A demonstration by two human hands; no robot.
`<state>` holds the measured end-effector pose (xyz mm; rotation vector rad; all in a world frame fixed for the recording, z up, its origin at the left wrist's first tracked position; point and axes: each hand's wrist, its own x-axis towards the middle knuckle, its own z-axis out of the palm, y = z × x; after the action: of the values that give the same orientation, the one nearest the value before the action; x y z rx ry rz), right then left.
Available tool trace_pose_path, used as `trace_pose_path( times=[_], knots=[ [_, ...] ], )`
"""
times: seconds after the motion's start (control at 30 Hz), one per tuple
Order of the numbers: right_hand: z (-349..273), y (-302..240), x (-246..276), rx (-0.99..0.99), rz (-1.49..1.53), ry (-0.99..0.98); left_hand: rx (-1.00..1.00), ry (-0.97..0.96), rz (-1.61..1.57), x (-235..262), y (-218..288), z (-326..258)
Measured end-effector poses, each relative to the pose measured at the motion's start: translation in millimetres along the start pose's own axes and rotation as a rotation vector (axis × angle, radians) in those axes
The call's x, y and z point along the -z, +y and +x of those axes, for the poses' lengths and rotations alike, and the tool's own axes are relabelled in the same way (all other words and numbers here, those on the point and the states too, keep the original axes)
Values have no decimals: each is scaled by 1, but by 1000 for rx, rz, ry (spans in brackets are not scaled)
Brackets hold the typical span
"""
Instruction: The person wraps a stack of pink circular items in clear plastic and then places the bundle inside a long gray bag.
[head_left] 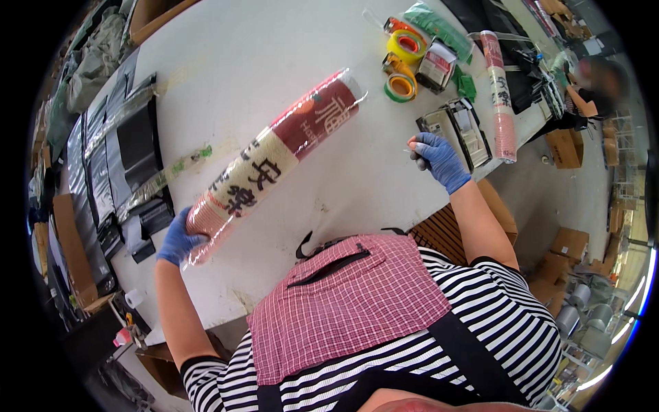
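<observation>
My left hand (181, 239), in a blue glove, grips the lower end of a rolled mat (278, 161) in clear plastic wrap. The roll is red, cream and pink with dark lettering and slants up to the right over the white table (288, 41). My right hand (438, 159), in a blue glove with bare fingertips, is held apart from the roll with its fingers pinched together. A small whitish bit seems to show at the fingertips, too small to name. Beside that hand lies a black-edged tray (461, 134) with pale contents.
Tape dispensers (400, 84), a yellow tape roll (406, 47) and a green plastic packet (439, 29) lie at the far right. A second wrapped roll (500, 96) lies at the right edge. Black plastic bags (137, 137) cover the left side. Another person (594, 86) is at the far right.
</observation>
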<state>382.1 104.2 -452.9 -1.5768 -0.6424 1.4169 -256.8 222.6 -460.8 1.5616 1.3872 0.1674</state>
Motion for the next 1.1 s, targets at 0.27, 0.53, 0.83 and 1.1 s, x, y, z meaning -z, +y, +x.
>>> trace_pose_path(
  times=[0.27,0.53,0.83,1.1],
  knots=[
    [102,-73,21,403,-500,233,-107,237,310,-12,-23,-5],
    [278,-128,15,543,-1260,524,-89,330,522,-20,-13,-23],
    [387,-126,11,130,-1484,520,-118,347,590,-27,-26,-22],
    [349,-141,11,295,-1305,666,-130,262,698,-26,7,-20]
  ],
)
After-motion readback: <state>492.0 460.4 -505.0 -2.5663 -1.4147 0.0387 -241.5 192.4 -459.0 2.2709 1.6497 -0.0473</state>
